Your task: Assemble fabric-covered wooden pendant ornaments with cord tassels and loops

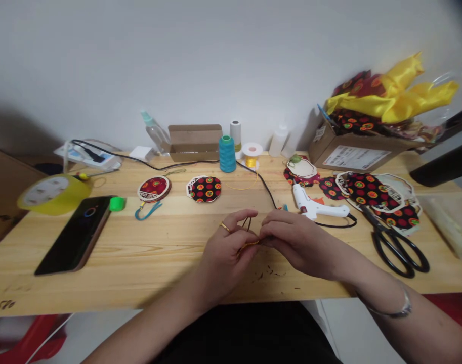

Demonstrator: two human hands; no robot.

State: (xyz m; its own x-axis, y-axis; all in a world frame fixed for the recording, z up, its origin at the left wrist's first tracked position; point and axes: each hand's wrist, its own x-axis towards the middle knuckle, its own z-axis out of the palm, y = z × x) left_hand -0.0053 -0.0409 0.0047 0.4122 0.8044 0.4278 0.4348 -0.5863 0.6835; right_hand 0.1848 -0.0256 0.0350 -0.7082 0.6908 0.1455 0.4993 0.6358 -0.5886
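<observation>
My left hand (223, 255), with a ring on one finger, is closed in a pinch over the front of the table. A thin yellow cord (250, 244) runs from it to my right hand (301, 241), whose fingers are bent together on the cord's other end. Between the hands a small dark cord loop (249, 221) sticks up beside the left fingers. Whatever else lies inside the grips is hidden by the fingers. A white glue gun (310, 203) lies just beyond my right hand. Behind the hands lie a round patterned fabric piece (155, 188) and an octagonal one (206, 189).
Black scissors (395, 242) and stacked fabric pieces (382, 194) are at the right. A phone (73, 235) and yellow tape roll (54, 194) lie left. Toward the wall stand a teal thread cone (227, 155), a yellow thread spool (252, 151) and a full cardboard box (329, 146).
</observation>
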